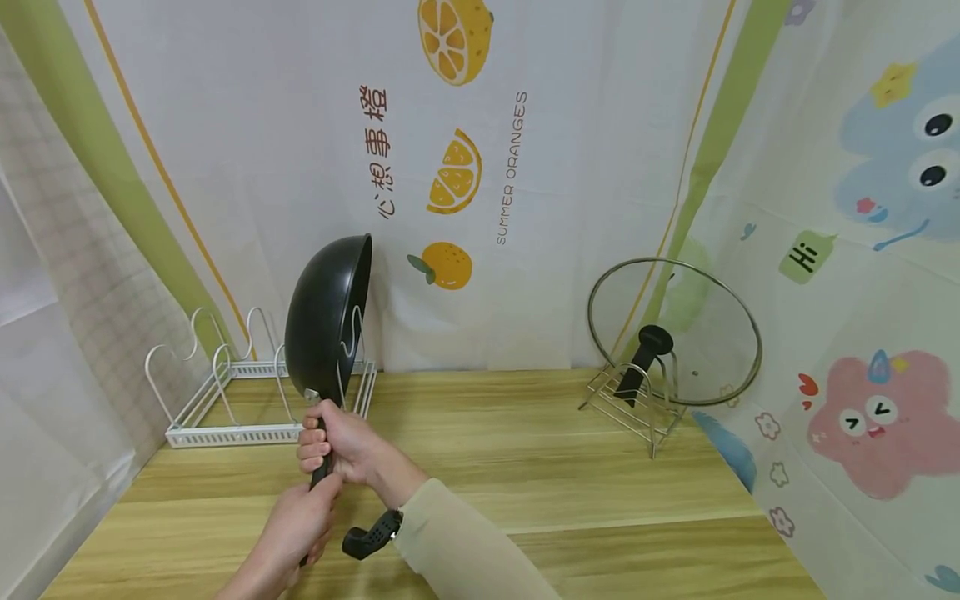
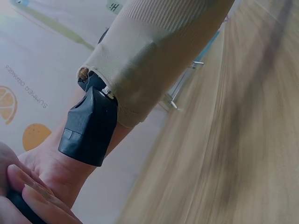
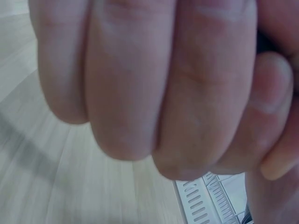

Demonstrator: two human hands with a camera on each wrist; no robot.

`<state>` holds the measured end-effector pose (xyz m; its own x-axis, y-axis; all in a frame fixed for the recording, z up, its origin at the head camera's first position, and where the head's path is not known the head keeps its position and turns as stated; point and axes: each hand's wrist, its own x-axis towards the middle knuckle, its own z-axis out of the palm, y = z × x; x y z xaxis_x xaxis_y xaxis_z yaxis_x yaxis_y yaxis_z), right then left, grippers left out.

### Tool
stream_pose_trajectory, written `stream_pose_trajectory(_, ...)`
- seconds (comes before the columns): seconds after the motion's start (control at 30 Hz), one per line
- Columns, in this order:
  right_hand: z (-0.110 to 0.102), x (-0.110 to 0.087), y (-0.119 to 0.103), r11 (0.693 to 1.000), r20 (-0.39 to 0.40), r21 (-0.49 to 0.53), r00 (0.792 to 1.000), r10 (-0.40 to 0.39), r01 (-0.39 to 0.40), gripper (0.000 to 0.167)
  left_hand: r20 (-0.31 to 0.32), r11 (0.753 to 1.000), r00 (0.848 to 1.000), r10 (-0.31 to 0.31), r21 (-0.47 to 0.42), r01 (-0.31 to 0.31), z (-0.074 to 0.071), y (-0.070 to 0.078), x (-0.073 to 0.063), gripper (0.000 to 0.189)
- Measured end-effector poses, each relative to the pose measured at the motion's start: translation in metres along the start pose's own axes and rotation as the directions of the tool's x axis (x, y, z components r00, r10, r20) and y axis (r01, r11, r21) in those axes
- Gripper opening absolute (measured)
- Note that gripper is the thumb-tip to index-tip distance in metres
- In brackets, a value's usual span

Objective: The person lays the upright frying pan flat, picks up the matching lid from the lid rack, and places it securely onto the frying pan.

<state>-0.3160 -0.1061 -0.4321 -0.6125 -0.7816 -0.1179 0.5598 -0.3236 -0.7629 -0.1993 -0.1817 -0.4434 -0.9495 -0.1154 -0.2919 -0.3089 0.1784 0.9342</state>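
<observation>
In the head view a black wok (image 1: 322,312) stands tilted on edge at the right end of a white wire rack (image 1: 232,435), its hollow turned right. A rack loop shows in front of its rim; whether the wok rests on the rack I cannot tell. My right hand (image 1: 341,442) grips the black handle (image 1: 322,477) close to the pan. Lower down, my left hand (image 1: 296,525) wraps round the same handle. The right wrist view is filled by the curled fingers (image 3: 131,84) of the right hand, which hide most of the handle.
A glass lid (image 1: 712,333) with a black knob leans in a small wire stand (image 1: 637,408) at the right of the wooden table (image 1: 510,483). Printed curtains (image 1: 525,317) hang behind. A black wrist device (image 2: 88,126) sticks out below the right sleeve (image 2: 149,51).
</observation>
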Motion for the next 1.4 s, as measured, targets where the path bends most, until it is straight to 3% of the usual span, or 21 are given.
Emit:
stream_pose_trajectory(0.67, 0.003, -0.004, -0.003, 1.0, 0.051, -0.018, 0.999, -0.012, 0.013, 0.036, -0.018, 0.999, 1.0, 0.011, 0.042, -0.01, -0.002, 0.0, -0.001, 0.046)
stream_pose_trajectory(1.4, 0.014, -0.006, -0.013, 0.998, 0.079, -0.05, 0.997, -0.019, 0.023, 0.038, -0.024, 0.996, 0.999, 0.033, 0.084, -0.031, -0.005, 0.013, -0.007, 0.043)
